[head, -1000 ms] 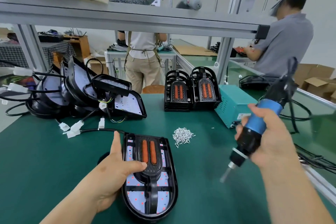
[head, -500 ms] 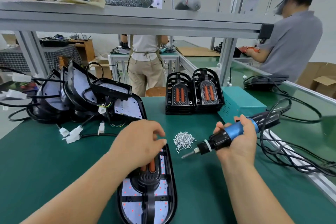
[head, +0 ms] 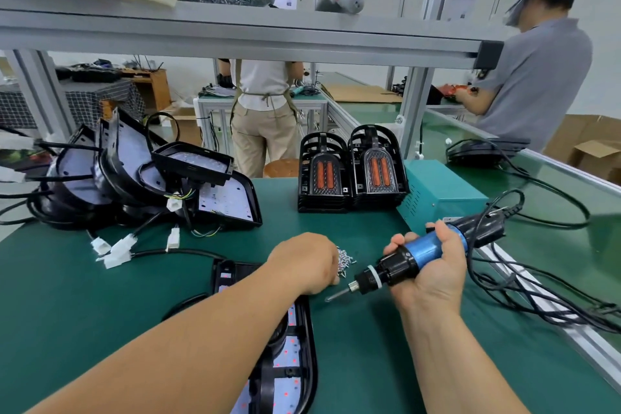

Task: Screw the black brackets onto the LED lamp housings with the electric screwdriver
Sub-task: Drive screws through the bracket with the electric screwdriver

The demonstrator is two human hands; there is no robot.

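Left hand (head: 302,262) shifted off lamp housing (head: 297,343) onto screw pile (head: 346,260) beneath fingers (grasp hidden, cannot tell); right hand (head: 433,276) grips electric screwdriver (head: 420,254); likely fetching screw.

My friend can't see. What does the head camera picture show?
A person's left hand is over a small pile of screws on the green bench, while the right hand grips a blue electric screwdriver. A black lamp housing lies beneath the left forearm.

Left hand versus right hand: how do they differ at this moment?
The left hand lies knuckles-up at the screw pile, fingertips hidden; the right hand grips the electric screwdriver. The left forearm crosses the lamp housing; the right is clear of it. Both are bare.
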